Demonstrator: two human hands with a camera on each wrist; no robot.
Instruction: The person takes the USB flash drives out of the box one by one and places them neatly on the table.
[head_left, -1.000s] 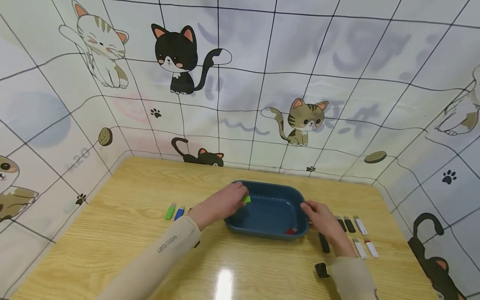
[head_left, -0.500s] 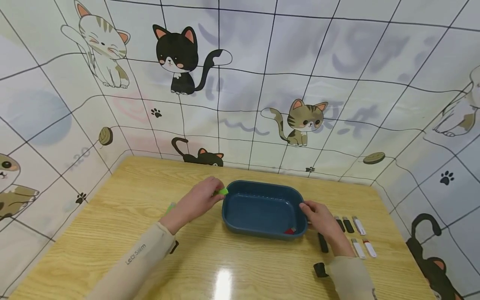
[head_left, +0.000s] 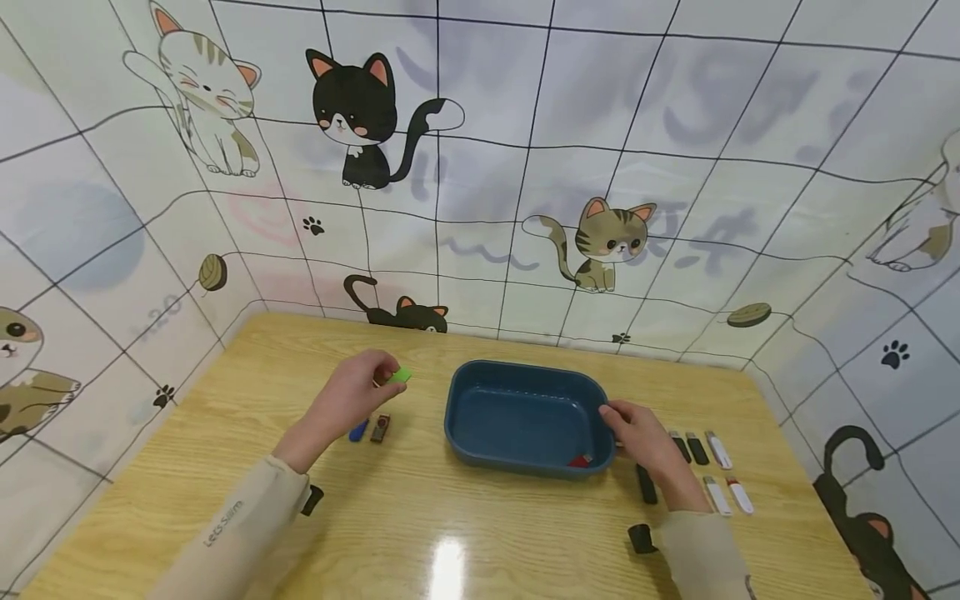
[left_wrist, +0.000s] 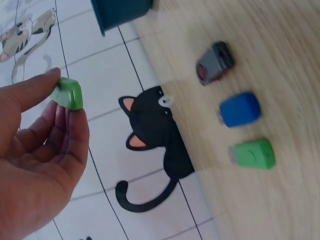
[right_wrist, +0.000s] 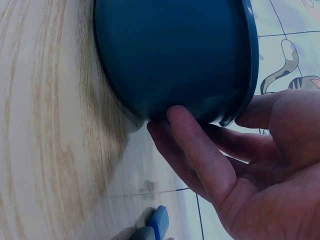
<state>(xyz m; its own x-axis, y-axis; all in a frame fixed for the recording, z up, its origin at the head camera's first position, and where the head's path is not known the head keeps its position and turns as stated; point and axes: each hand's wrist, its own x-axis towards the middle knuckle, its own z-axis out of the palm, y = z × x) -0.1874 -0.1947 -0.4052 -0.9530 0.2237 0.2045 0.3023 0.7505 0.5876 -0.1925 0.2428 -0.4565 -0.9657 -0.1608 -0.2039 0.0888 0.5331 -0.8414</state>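
Note:
Between thumb and fingertips my left hand (head_left: 347, 392) pinches a green USB flash drive (left_wrist: 70, 93), raised above the table left of a dark blue plastic basin (head_left: 525, 425). My right hand (head_left: 641, 437) grips the basin's right end, thumb at the rim and fingers against the outer wall. A red flash drive (head_left: 579, 461) lies in the basin's front right corner. Under my left hand, a blue flash drive (left_wrist: 241, 109), a brown and grey one (left_wrist: 215, 62) and another green one (left_wrist: 255, 154) lie in a row on the table; the head view hides that green one.
Right of the basin lie black flash drives (head_left: 697, 448), white ones (head_left: 717, 450) and a white one with a red end (head_left: 738, 495). A long black item (head_left: 646, 485) lies beside my right wrist. A cat-printed cloth wall (head_left: 495, 208) stands behind the wooden table (head_left: 420, 533).
My left hand has moved left with the green flash drive, from over the basin to outside its left end. The right hand keeps its grip on the basin.

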